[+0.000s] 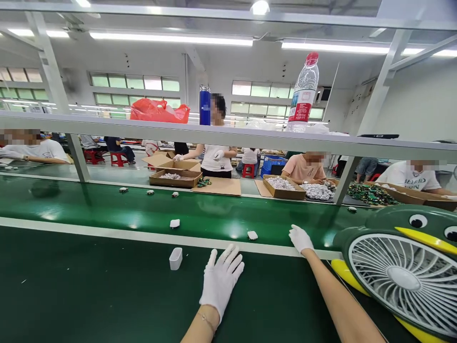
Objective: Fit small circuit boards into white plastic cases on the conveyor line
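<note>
My left hand [222,278], in a white glove, lies over the dark green work surface with its fingers spread and nothing in it. To its left stands a small white plastic cup [175,258], apart from the hand. My right hand [300,239], also gloved, reaches over the near edge of the green belt [210,209], fingers stretched out to the left and no object visible in them. Between the two hands, a small white piece [253,235] rests on the belt. Another white piece [174,223] sits farther left.
A green penguin-shaped fan [403,276] stands close to my right forearm. Overhead runs a shelf [228,135] bearing a water bottle [303,93], a blue flask [204,105] and a red bag [159,111]. Across the belt, several people work beside cardboard boxes [175,184].
</note>
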`<state>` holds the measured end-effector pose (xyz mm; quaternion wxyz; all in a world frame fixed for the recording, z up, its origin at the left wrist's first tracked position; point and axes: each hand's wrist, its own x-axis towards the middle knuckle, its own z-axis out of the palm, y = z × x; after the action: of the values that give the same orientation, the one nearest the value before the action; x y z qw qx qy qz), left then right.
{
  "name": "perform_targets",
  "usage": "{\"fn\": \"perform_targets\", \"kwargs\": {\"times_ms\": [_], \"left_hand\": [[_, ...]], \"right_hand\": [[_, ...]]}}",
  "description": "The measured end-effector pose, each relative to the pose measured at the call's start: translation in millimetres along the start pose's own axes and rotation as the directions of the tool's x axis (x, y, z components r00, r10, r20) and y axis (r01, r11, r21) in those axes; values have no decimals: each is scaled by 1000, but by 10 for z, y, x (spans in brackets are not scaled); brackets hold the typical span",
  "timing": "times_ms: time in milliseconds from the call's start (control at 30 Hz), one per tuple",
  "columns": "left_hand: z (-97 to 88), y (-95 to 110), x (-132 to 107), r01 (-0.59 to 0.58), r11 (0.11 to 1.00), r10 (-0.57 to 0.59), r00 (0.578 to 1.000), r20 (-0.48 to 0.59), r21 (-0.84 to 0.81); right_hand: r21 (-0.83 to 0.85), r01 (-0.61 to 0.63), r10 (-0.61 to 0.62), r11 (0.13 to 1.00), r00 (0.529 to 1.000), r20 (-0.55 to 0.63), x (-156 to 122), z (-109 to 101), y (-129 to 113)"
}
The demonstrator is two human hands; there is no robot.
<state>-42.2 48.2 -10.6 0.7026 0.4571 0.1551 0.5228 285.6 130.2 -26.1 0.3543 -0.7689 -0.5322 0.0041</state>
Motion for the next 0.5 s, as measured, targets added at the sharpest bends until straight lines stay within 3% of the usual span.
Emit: {"fn": "perform_targets", "kwargs": {"times_ms": [33,100,133,167,233,300,333,400,433,500], "left_hand": [[-17,-14,-1,63,988,-43,989,139,-138],[-29,-54,0,227,919,-81,909,410,-322],[-17,-79,-3,285,886,-77,868,491,-365],[10,-103,-10,310,864,-72,855,513,-396],[110,-145,-46,291,843,-92,906,412,-453],[255,-160,-111,305,817,-206,947,246,-489],[333,-155,-148,345,807,-282,938,200,-480],[475,-128,-217,432,781,-399,901,172,-451],[532,-110,-242,460,769,-431,886,172,-443],[615,-84,-271,489,759,-464,870,169,-429]], "right_hand": [[50,45,-47,998,998,33,-84,-5,-144],[147,157,-171,977,982,86,-344,-53,-490],[210,235,-262,949,958,115,-517,-95,-677],[300,354,-407,886,903,135,-711,-148,-860],[298,553,-616,778,764,191,-1109,-274,-1178],[191,659,-685,728,687,242,-1446,-404,-1375],[165,694,-708,701,649,280,-1574,-462,-1414],[231,658,-695,716,647,312,-1747,-559,-1376],[320,587,-668,744,673,317,-1799,-597,-1314],[534,342,-556,773,770,313,-1854,-646,-1159]]}}
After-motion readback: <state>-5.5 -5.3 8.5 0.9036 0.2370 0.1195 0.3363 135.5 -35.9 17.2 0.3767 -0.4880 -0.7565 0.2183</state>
